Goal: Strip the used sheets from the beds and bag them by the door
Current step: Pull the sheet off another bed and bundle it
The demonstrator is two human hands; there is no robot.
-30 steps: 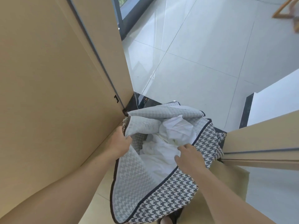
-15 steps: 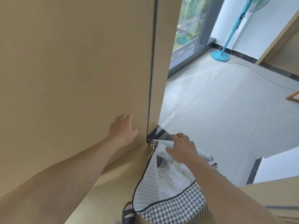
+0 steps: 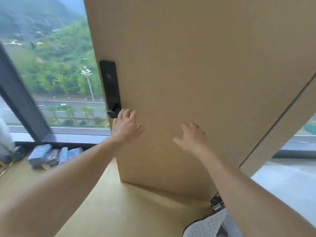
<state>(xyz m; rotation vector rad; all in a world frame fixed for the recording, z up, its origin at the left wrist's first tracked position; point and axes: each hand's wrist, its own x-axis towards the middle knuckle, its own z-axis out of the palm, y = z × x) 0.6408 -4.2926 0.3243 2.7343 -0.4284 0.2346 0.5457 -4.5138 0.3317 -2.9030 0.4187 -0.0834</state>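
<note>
Both your left hand [image 3: 127, 130] and right hand [image 3: 192, 138] are open and empty, so swinging the door [image 3: 196, 65] could knock the bag [image 3: 210, 226] at its foot.

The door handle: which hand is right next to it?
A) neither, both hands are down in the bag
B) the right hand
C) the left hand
C: the left hand has its fingertips up by the black door handle, while the right hand is spread open farther along the door, away from the handle.
</note>
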